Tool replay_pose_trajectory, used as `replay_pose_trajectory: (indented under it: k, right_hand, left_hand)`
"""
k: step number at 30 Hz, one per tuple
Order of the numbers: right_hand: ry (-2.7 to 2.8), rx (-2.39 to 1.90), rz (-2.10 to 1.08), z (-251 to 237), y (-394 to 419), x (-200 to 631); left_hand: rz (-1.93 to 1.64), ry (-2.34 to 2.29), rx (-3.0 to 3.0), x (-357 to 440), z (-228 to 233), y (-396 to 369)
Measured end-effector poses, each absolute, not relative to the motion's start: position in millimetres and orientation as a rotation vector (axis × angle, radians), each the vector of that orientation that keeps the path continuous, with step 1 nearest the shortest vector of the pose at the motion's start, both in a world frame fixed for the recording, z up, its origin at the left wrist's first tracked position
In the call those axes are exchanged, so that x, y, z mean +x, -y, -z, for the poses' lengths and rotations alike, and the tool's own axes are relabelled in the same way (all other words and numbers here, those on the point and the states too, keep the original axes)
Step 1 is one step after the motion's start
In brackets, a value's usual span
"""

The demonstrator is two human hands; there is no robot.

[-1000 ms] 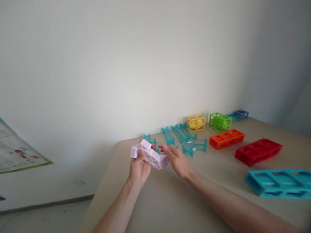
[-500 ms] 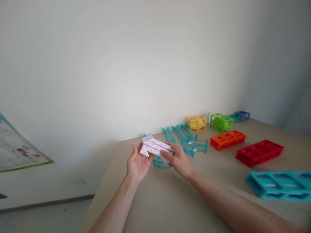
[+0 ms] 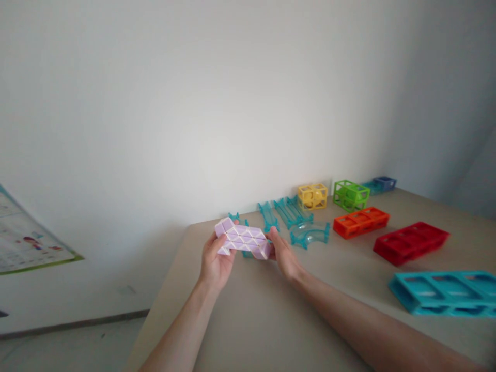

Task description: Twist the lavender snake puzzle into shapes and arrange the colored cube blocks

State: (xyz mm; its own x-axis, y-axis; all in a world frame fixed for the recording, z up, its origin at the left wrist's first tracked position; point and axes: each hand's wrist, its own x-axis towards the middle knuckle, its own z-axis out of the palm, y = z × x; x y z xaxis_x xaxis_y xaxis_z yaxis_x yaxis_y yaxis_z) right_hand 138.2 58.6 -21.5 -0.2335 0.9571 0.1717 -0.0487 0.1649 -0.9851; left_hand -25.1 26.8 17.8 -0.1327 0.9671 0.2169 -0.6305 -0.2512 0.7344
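- A pale purple folding puzzle (image 3: 243,240), patterned with white-edged triangles, is held in the air just below the middle of the frame, above the near left part of the beige table (image 3: 271,320).
- The left hand (image 3: 215,261) clasps the puzzle's left end, thumb on the near face and fingers curled behind it.
- The right hand (image 3: 284,256) grips the puzzle's right end, fingertips closed against it; the forearm runs off toward the lower right corner.
- Right behind the puzzle, toward the wall, lie clear teal track pieces (image 3: 289,212), straight ones fanned out and a curved one (image 3: 310,233) to their right.
- Further right along the wall stand a yellow open-frame block (image 3: 312,196) and a green open-frame block (image 3: 351,194), with a small blue piece (image 3: 385,182) beyond them.
- An orange block (image 3: 361,221) and a red block (image 3: 411,242) lie on the table at centre right, near each other.
- A long teal block (image 3: 445,292) lies at the right edge, lower down.
- A poster (image 3: 27,248) shows at the left edge, on the floor side.
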Motion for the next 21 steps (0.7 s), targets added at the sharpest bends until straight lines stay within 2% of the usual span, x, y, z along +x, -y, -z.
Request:
replay_pose_trajectory:
  k: [3,6,12,21]
  right_hand:
    - [1.265,-0.854,-1.571,16.3,-58.7,139.3]
    - [1.264,-0.743,-1.681,9.5,-53.5,138.7]
    - [1.313,-0.769,-1.539,9.3,-50.2,136.3]
    - [1.261,-0.769,-1.257,14.9,-58.5,137.8]
  left_hand:
    - [-1.712,-0.559,0.810,-25.7,-18.1,-28.4]
    - [-1.747,-0.552,0.820,-25.7,-19.4,-29.2]
    - [-1.749,-0.590,0.978,-22.7,-15.6,-28.0]
    - [-1.700,-0.949,1.464,-22.4,-9.3,-16.7]
